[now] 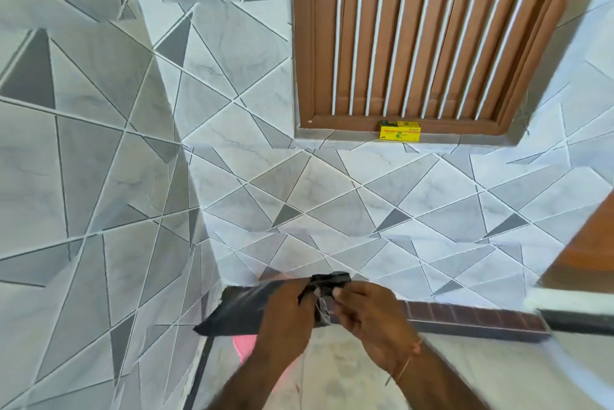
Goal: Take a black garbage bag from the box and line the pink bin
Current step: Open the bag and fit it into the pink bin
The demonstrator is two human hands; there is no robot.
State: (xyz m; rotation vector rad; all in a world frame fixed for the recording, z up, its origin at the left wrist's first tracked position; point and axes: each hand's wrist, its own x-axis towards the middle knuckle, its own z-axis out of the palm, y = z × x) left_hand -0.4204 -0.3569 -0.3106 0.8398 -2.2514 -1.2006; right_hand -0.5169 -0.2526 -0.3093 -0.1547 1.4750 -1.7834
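Note:
Both of my hands hold a black garbage bag (239,310) low in the view, in front of the tiled wall. My left hand (287,313) grips its folded upper part, and the rest spreads out to the left. My right hand (365,313) pinches the bunched end (332,280) between thumb and fingers. Below my left forearm shows a small part of the pink bin (244,345); the rest is hidden by my arm. The yellow box (400,130) stands on the window ledge, well above and apart from my hands.
A brown wooden window (415,34) with white bars fills the upper right. Grey and white tiled walls meet in a corner at the left. A dark tile skirting (471,318) runs along the floor. A brown door edge (591,253) stands at the right.

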